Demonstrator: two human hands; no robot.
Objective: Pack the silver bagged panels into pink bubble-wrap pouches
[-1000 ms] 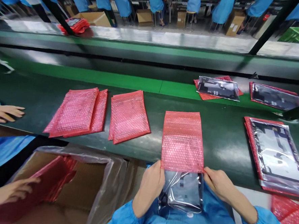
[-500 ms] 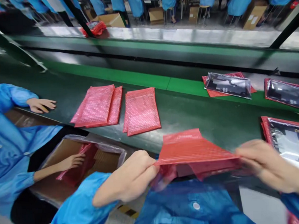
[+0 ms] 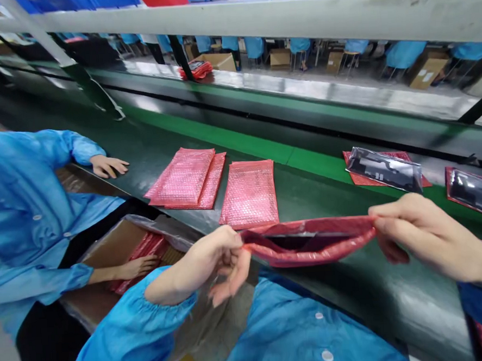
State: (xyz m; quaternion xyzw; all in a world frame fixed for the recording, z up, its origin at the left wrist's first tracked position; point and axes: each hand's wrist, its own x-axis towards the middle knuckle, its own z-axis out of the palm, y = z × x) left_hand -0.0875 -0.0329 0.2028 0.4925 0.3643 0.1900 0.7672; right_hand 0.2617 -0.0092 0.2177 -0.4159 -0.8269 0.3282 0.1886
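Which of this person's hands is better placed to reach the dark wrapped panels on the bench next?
Probably the right: the right hand is nearer the dark wrapped panels, while the left hand is farther across. Both hold the red pouch, so the right would have to let go first.

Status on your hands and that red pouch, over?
Left hand, right hand: both gripping. Red pouch: held at opposite ends, mouth open. Bubble pouches lying just beyond.

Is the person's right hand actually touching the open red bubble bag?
Touching. The head view shows the right hand pinching the open red bubble bag at its right-hand corner, with no gap between them.
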